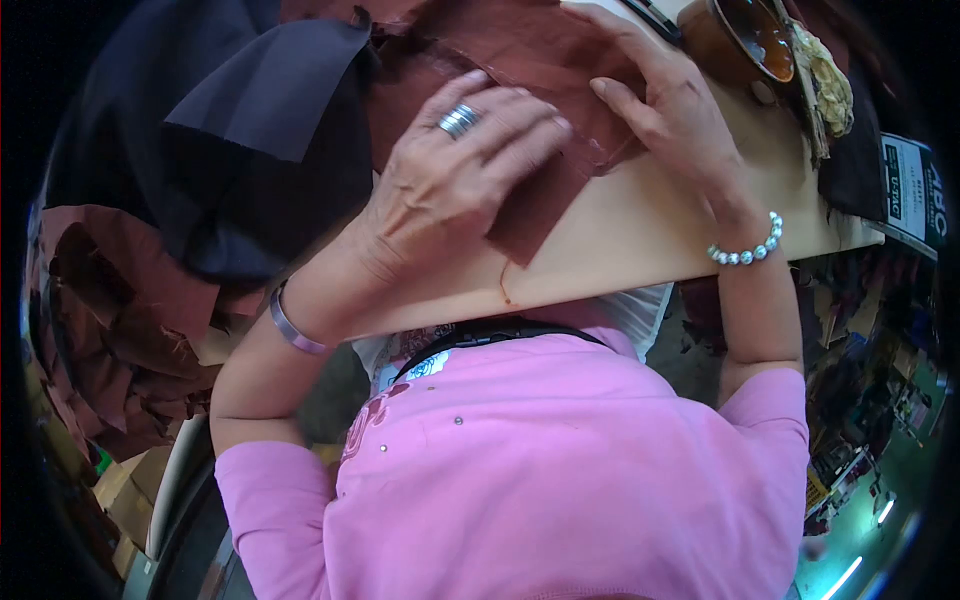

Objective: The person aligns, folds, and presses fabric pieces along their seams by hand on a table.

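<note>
Reddish-brown cloth (420, 55) lies over a pale tabletop (610, 235), and its narrow flap (540, 212) points toward me. On that cloth rests my left hand (465, 155), back upward, fingers bent together over the fabric. A wide silver ring shows on one finger; the thumb is hidden. To the right, my right hand (675, 110) lies on the cloth's far right part, thumb apart from the stretched fingers. A short brown thread (506, 287) lies near the table's front edge.
Dark cloth (275, 85) is heaped at the left, above reddish-brown scraps (125, 330). A brown pot (725, 38) of glossy amber contents stands at the far right, beside a crumpled yellowish lump (826, 82). A printed package (910, 185) sits beyond the table's right end.
</note>
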Demonstrator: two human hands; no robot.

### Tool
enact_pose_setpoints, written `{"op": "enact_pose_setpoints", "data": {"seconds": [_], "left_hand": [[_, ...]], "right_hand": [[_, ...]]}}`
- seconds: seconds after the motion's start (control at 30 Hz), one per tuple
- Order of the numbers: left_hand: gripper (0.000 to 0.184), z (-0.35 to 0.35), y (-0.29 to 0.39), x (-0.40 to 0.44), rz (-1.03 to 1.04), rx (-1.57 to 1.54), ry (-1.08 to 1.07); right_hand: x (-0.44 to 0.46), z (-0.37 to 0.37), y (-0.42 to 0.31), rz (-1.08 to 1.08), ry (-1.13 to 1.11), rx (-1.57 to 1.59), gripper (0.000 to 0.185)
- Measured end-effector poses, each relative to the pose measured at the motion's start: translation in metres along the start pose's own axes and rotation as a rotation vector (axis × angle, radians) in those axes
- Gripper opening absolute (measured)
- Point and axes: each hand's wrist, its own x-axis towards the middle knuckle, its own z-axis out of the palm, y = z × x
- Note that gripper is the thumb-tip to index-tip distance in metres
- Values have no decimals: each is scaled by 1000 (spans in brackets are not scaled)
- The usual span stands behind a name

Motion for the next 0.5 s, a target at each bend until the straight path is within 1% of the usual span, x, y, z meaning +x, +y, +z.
{"op": "enact_pose_setpoints", "data": {"seconds": [0.1,0.2,0.3,0.43,0.5], "left_hand": [[50,4,-3,-3,-56,11,12],[50,6,0,-3,-73,10,24],[48,5,1,-4,-57,27,-15],[42,4,0,-5,22,115,-76],[41,3,-1,-5,58,74,-83]], "right_hand": [[3,5,-6,-77,119,-122,55],[8,15,12,-249,206,-108,54],[2,9,1,-33,136,79,53],[5,14,12,-163,202,84,52],[5,18,13,-249,250,96,52]]}}
